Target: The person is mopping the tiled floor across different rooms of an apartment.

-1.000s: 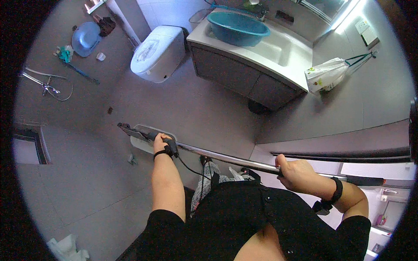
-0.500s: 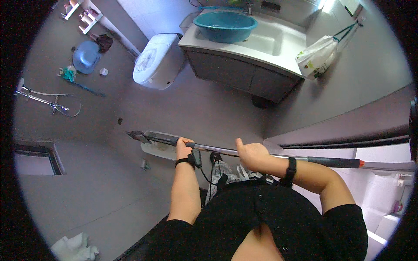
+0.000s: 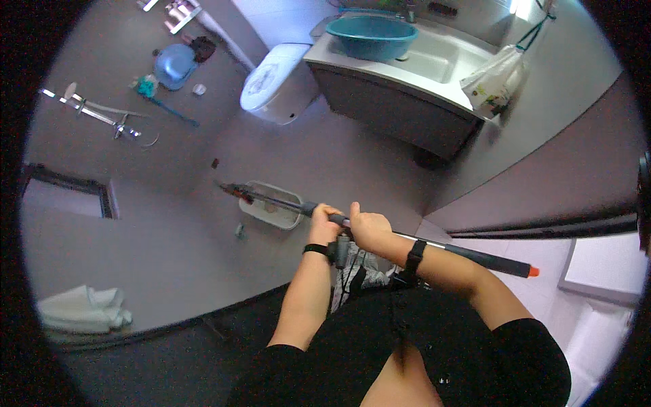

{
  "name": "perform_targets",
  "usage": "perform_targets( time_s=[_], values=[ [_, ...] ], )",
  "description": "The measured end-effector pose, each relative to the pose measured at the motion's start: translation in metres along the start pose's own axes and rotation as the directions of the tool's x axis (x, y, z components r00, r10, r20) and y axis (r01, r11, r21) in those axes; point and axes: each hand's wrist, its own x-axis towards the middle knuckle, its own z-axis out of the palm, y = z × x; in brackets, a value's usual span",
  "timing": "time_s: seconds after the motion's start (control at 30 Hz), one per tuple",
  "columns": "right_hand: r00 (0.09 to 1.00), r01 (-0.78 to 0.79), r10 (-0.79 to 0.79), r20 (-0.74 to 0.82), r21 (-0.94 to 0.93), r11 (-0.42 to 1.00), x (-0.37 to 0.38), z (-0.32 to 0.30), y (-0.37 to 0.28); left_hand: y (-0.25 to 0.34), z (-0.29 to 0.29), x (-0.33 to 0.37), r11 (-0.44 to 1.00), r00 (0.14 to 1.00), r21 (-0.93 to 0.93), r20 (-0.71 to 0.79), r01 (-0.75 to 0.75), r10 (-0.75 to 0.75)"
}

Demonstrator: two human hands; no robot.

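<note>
Our right hand (image 3: 370, 228) has slid along the mop (image 3: 428, 242) since the earlier frame and is now just beside our left hand (image 3: 325, 224), leaving more of the shaft free to the right. Our view has turned a little too.

Nearest us, the right hand is curled with its thumb standing up; its fingers are hidden, so we cannot tell whether they clasp the shaft or only rest round it. Our left hand is closed round the mop, lower down.

The mop slants across in front of us. Its dark grip (image 3: 491, 260), tipped in orange, sticks out to the right, and its dark head (image 3: 237, 191) lies farther off to the left, at the left end of a pale tub (image 3: 274, 222). Whether head and rim touch, we cannot tell.

We judge the shaft stiff and fairly light, with the weight toward the head, more so if wet. Its smooth metal could slip in damp fingers; the dark grip and the dark sleeve by our left hand look the surest holds.

Well to the left is a white cloth (image 3: 85, 308). Farther off are the toilet (image 3: 274, 85), cabinet (image 3: 400, 108), blue bowl (image 3: 369, 44) and hanging bag (image 3: 495, 78).
</note>
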Motion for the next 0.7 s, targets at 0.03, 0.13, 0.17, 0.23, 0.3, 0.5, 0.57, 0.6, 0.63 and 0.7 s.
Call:
perform_targets(
  time_s=[0.03,0.13,0.17,0.23,0.3,0.5,0.57,0.6,0.63,0.7],
  values=[
    [1.000,0.027,-0.027,0.008,0.002,1.000,-0.002,0.001,-0.003,-0.008,0.001,-0.009,0.998,1.000,-0.052,0.021,0.019,-0.018],
    [1.000,-0.004,0.004,0.023,-0.023,1.000,-0.006,-0.003,-0.006,-0.012,0.007,-0.024,0.997,1.000,-0.070,0.006,-0.020,0.021],
    [1.000,0.007,-0.007,0.025,-0.019,1.000,-0.007,-0.001,-0.006,-0.010,0.004,-0.025,0.985,0.997,-0.158,-0.010,0.072,-0.074],
    [1.000,0.008,-0.007,-0.022,0.042,0.999,-0.010,0.003,-0.005,-0.008,0.002,-0.029,0.969,0.990,-0.210,-0.037,0.127,-0.138],
    [1.000,0.015,-0.015,-0.003,0.025,1.000,-0.007,0.006,-0.007,-0.006,-0.005,-0.022,0.978,0.992,-0.179,-0.049,0.106,-0.116],
    [0.999,0.045,-0.045,-0.011,-0.046,0.998,0.003,0.003,-0.015,0.004,-0.002,-0.015,0.976,0.990,-0.174,-0.026,0.133,-0.139],
    [1.000,0.023,-0.023,0.005,-0.056,0.998,0.007,-0.002,-0.017,0.008,0.009,-0.019,0.974,0.987,-0.164,-0.009,0.157,-0.161],
    [1.000,0.009,-0.009,-0.004,-0.052,0.999,0.009,-0.002,-0.018,0.011,0.013,-0.022,0.968,0.983,-0.172,0.004,0.180,-0.182],
    [1.000,0.005,-0.005,-0.013,-0.047,0.999,0.011,-0.002,-0.023,0.016,0.014,-0.024,0.964,0.981,-0.183,0.014,0.194,-0.195],
    [1.000,-0.001,0.001,-0.003,-0.037,0.999,0.014,0.000,-0.028,0.020,0.003,-0.010,0.969,0.983,-0.169,0.021,0.181,-0.181]
  ],
)
